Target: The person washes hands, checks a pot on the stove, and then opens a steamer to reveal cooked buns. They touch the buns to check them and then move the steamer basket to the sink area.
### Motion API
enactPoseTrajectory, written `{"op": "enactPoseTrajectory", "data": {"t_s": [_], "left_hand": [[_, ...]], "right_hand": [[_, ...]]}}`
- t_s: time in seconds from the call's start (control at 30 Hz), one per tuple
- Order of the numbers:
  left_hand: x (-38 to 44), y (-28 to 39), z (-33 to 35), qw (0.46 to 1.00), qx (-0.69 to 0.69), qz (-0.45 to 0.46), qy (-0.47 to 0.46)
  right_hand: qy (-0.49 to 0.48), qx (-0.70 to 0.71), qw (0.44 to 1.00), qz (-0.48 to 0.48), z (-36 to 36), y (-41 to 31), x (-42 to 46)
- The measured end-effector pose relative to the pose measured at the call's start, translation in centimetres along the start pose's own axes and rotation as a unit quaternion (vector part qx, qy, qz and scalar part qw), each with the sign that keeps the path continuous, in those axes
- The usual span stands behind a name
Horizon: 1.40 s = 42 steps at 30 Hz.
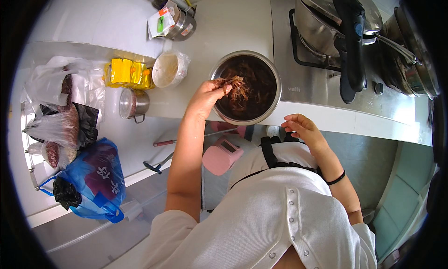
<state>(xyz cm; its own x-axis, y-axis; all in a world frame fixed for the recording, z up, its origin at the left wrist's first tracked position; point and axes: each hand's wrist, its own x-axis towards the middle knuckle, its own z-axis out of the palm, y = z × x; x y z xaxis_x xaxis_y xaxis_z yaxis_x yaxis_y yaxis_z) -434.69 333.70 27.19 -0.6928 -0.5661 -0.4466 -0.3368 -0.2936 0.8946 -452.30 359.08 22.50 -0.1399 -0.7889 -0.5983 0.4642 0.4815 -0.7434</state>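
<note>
A round stainless steel bowl (276,97) stands near the counter's front edge, holding dark liquid with brown stringy pieces in it. My left hand (211,94) reaches over the bowl's left rim and pinches a clump of brown shredded food (239,90) between thumb and fingers, above the liquid. What the food is, I cannot tell. Away from the bowl, to its lower right, my right hand (301,130) hangs in front of the counter edge with its fingers loosely curled and apart, holding nothing.
A pressure cooker (315,27) with a long black handle (353,41) stands on the steel gas hob (301,81). Left of the bowl are a white tub (164,70) in plastic, yellow packages (122,72), a lidded steel pot (140,102) and a blue plastic bag (105,174).
</note>
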Motion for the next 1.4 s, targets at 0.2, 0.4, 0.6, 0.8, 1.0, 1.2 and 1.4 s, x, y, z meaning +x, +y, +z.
{"op": "enactPoseTrajectory", "data": {"t_s": [0.2, 0.4, 0.6, 0.8, 1.0, 1.2, 1.4], "left_hand": [[0.3, -0.8, -0.2, 1.0, -0.021, -0.001, 0.004], [0.5, -1.6, -1.0, 0.999, -0.034, -0.013, 0.01], [0.5, -1.1, -0.1, 0.997, -0.058, -0.015, 0.047], [1.0, -2.2, -1.5, 0.999, -0.04, -0.025, 0.0], [0.7, -1.7, -0.5, 0.999, -0.025, -0.029, 0.007], [0.6, -1.7, 0.0, 1.0, 0.003, -0.019, 0.009], [0.4, -1.5, 0.6, 1.0, -0.026, 0.002, -0.004]], "right_hand": [[-0.003, 0.001, 1.0, -0.001, 0.0, 0.1, 0.2], [-0.002, 0.005, 1.0, -0.009, 0.0, 0.2, 0.3], [0.005, 0.007, 1.0, -0.009, -0.2, 0.2, 0.4], [0.013, 0.007, 1.0, -0.009, -0.2, 0.1, 0.3], [0.011, 0.015, 1.0, -0.01, -0.5, 0.2, 0.3], [0.017, 0.014, 1.0, -0.016, -0.5, 0.2, 0.2], [0.014, 0.032, 0.999, -0.021, -0.6, 0.6, 0.4]]}}
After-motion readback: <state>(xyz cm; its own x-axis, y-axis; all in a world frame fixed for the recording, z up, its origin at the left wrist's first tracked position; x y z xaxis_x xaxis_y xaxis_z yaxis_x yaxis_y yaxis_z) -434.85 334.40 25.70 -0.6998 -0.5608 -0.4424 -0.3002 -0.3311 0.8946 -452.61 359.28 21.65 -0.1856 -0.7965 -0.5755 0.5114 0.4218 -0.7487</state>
